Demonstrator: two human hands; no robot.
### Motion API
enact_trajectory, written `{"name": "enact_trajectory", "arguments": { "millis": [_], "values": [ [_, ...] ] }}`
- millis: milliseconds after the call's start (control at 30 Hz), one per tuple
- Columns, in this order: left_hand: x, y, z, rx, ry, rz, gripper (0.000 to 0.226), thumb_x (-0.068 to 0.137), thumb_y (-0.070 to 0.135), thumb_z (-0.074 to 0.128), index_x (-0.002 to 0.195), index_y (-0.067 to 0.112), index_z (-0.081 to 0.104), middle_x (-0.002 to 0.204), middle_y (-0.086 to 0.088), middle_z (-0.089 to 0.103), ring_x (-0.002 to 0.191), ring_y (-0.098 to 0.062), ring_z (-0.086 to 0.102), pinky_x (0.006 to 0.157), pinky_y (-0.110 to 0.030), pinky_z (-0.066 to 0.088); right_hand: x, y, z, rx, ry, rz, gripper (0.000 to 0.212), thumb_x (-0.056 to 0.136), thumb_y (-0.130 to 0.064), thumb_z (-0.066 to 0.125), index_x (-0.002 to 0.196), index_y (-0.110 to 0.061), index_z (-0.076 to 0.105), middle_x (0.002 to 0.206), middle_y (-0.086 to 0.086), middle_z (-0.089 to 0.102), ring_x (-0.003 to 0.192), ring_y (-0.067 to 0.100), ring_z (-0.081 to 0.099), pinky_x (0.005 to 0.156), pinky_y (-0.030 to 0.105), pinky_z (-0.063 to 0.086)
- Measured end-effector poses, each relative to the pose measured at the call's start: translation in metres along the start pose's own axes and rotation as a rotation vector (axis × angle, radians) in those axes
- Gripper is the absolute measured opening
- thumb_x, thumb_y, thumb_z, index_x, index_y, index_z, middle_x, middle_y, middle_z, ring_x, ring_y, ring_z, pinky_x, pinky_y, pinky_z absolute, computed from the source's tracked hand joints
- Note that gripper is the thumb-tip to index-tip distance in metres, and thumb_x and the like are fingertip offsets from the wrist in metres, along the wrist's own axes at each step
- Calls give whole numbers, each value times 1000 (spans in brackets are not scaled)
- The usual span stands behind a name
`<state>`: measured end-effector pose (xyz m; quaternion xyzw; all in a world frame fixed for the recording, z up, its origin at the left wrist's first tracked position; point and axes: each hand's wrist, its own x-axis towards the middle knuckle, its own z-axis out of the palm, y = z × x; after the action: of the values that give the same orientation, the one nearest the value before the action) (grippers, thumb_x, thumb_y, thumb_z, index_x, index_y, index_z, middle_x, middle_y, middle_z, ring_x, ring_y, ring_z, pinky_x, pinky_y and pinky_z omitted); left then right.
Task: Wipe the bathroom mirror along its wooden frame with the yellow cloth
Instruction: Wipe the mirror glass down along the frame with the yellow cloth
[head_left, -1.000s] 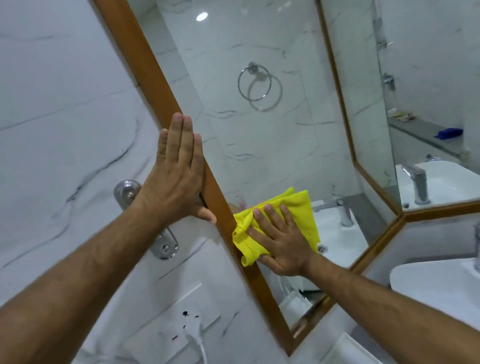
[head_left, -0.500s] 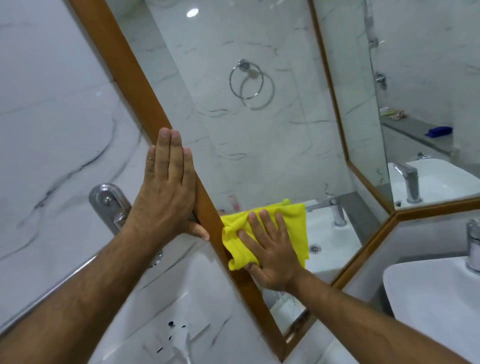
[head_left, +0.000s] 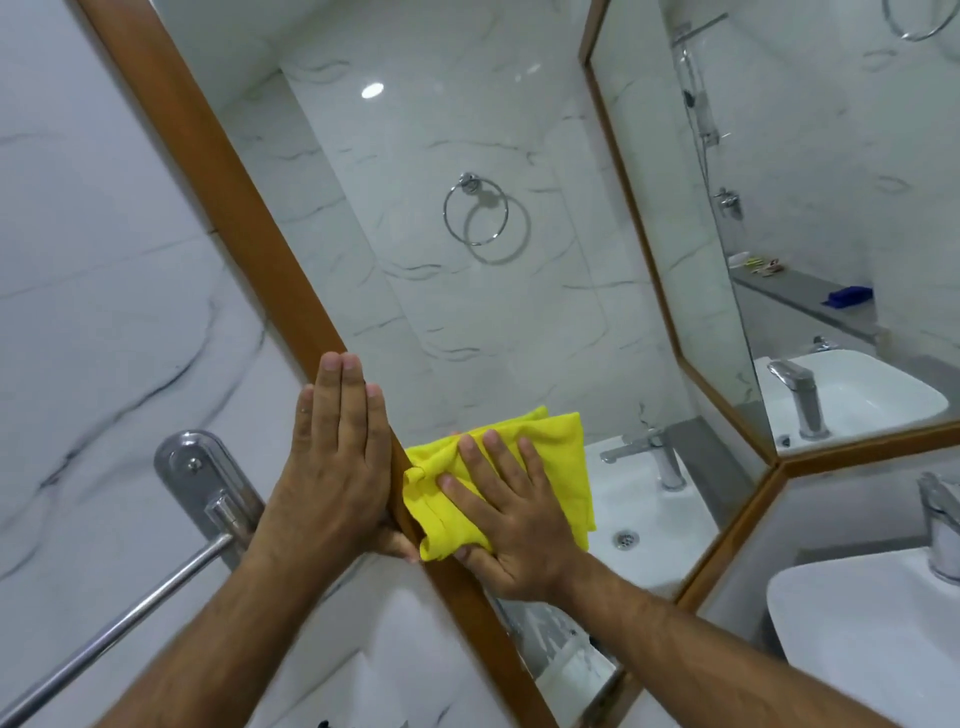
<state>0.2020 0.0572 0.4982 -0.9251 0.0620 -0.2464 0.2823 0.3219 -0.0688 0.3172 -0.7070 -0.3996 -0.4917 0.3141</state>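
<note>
Yellow cloth (head_left: 524, 467) under flat right hand (head_left: 511, 525) on mirror (head_left: 441, 291), touching wooden frame (head_left: 249, 228).

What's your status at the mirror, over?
Left hand flat, bracing on the wooden frame. Right hand flat, pressing the yellow cloth to the mirror glass beside the frame. Nothing in the cloth's path up the frame.

Cloth (head_left: 550, 457) partly covered by right hand (head_left: 511, 525). Frame (head_left: 244, 249) hidden behind left hand (head_left: 335, 467); top, bottom cut by edges. Towel bar (head_left: 104, 639) cut off lower left. Shelf items (head_left: 758, 263) too small to identify.
</note>
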Motion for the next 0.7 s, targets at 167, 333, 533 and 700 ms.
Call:
{"name": "enact_trajectory", "arguments": {
  "millis": [167, 333, 533, 700],
  "values": [
    [-4, -1, 5, 101, 94, 41, 152, 55, 100, 17, 145, -21, 14, 151, -49, 7, 143, -63, 5, 121, -58, -10, -88, -3, 17, 18, -98, -2, 70, 92, -50, 44, 156, -28, 25, 167, 9, 11, 152, 41, 14, 118, 67, 11],
    [-4, -4, 9, 100, 103, 51, 156, 51, 103, 18, 149, -18, 2, 154, -49, -1, 145, -61, -3, 120, -64, -8, -148, 1, 16, 51, -242, -32, 62, 96, -38, 39, 155, -25, 24, 161, 13, 25, 152, 40, 13, 119, 62, 13],
    [-7, 0, 6, 117, 106, 42, 156, 48, 101, 9, 150, -15, -4, 156, -44, -10, 147, -56, -13, 120, -61, -13, -202, -2, -5, -6, -562, -15, 78, 72, -7, 52, 148, -21, 42, 157, 12, 34, 142, 46, 32, 113, 59, 24],
    [-8, 2, 2, 175, 60, 38, 162, 45, 102, 31, 150, -16, -2, 158, -42, -11, 148, -54, -14, 121, -61, -13, -263, -10, -29, -108, -833, -149, 49, 101, -15, 26, 125, -40, 61, 154, 3, 45, 144, 23, 40, 122, 35, 2]
  ]
}}
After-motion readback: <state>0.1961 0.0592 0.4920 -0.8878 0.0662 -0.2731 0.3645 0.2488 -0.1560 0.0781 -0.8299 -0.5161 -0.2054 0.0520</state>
